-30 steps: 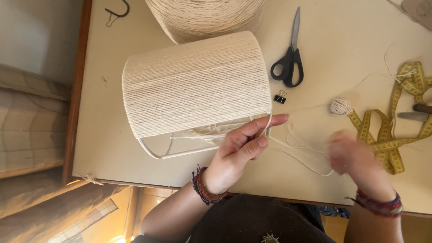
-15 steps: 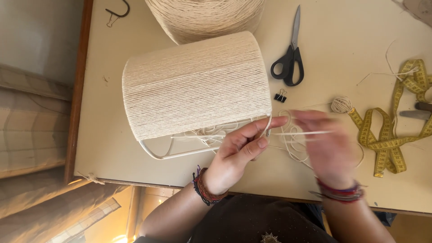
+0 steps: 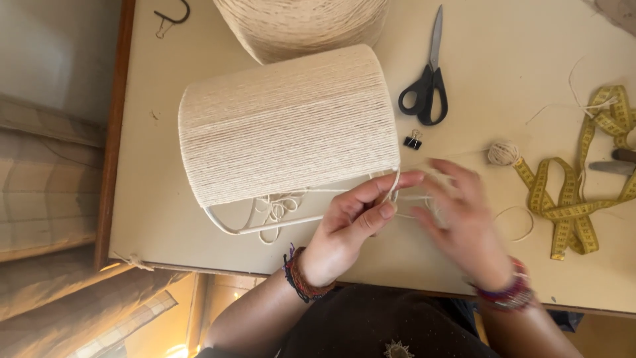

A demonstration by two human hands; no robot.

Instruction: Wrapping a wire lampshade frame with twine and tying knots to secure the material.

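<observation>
In the middle of the frame a lampshade (image 3: 288,122) lies on its side on the pale tabletop (image 3: 503,40), almost fully wrapped in cream string, with a bare part of its white wire frame (image 3: 265,227) showing at the lower edge. The left hand (image 3: 351,225) is in the lower centre and pinches the string (image 3: 397,182) between thumb and fingers, just at the right rim of the lampshade. The right hand (image 3: 464,222) is beside it, a little to the right, blurred; its fingers look loosely spread near the same string, but I cannot tell if it grips anything. Both wrists carry bead bracelets. At the top centre stands a big cone of string (image 3: 301,23). In the upper right lie black scissors (image 3: 427,76), a small black clip (image 3: 413,140) under them, a small ball of string (image 3: 503,154) and a yellow measuring tape (image 3: 576,192) at the right edge.
</observation>
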